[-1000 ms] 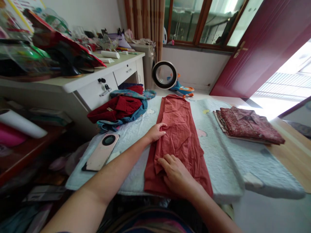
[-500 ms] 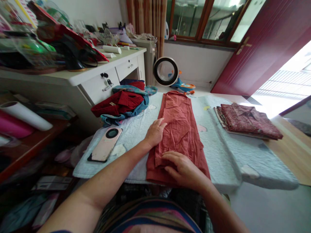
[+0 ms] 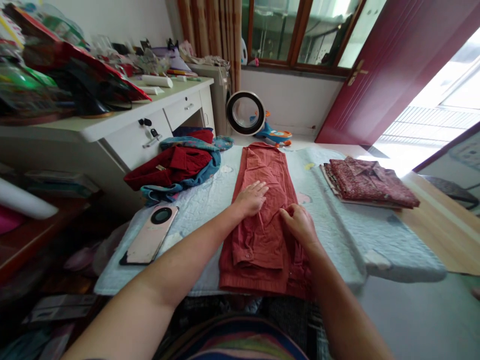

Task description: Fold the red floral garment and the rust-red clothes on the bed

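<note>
A rust-red shirt [image 3: 262, 240] lies lengthwise in front of me, folded narrow, its collar at the far end. One sleeve lies along its top, the buttoned cuff towards me. My left hand [image 3: 252, 199] rests flat on the middle of the shirt with its fingers stretched out. At the shirt's right side, my right hand [image 3: 300, 222] pinches the cloth edge between thumb and fingers. Beneath the shirt is a pale blue quilted cover [image 3: 202, 220].
A phone [image 3: 152, 235] lies on the cover at left, with a heap of red and blue clothes [image 3: 180, 165] beyond it. Folded patterned clothes [image 3: 371, 182] are stacked at right. A cluttered white desk [image 3: 131, 140] stands left; a washing machine's round door [image 3: 245, 113] hangs open behind.
My right hand has moved from the near end of the shirt up to its right edge and now grips cloth there. The left hand has slid rightward onto the shirt's middle. The view has shifted slightly.
</note>
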`<state>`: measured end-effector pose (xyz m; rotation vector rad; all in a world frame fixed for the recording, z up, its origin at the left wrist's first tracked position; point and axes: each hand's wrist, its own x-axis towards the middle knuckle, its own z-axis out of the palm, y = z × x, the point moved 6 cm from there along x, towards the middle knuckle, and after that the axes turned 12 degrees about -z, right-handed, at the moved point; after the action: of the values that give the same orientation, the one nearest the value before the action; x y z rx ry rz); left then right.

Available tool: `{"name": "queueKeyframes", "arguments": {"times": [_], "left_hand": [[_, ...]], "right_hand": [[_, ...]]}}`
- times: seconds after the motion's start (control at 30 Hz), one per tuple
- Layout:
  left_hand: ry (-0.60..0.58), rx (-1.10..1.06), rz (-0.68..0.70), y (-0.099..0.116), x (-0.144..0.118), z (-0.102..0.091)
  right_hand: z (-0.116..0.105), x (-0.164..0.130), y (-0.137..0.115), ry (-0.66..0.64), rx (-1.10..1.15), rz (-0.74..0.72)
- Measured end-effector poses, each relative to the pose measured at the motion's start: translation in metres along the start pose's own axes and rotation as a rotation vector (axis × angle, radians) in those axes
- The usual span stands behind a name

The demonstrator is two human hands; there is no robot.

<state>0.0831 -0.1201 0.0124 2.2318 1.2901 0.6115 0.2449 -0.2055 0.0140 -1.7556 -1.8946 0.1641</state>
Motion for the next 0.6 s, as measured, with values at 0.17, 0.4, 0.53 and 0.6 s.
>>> {"name": "queueKeyframes", "arguments": {"times": [0.17,0.4,0.53,0.6], "left_hand": [[-0.027,0.071,-0.119,-0.019,0.025,0.017],[-0.052,0.42,-0.099,-0.029,0.015,0.033],[-0.052,0.479,-0.096,-0.024,0.014,0.029],[-0.043,0.49,-0.1,-0.019,0.013,0.026]], "right_hand": [[0.007,0.005,0.006,-0.038,0.109,0.021],[0.006,-0.007,0.027,-0.108,0.235,0.099],[0.005,-0.011,0.017,-0.108,0.039,0.061],[0.006,-0.013,0.013,-0.12,-0.058,0.069]]}}
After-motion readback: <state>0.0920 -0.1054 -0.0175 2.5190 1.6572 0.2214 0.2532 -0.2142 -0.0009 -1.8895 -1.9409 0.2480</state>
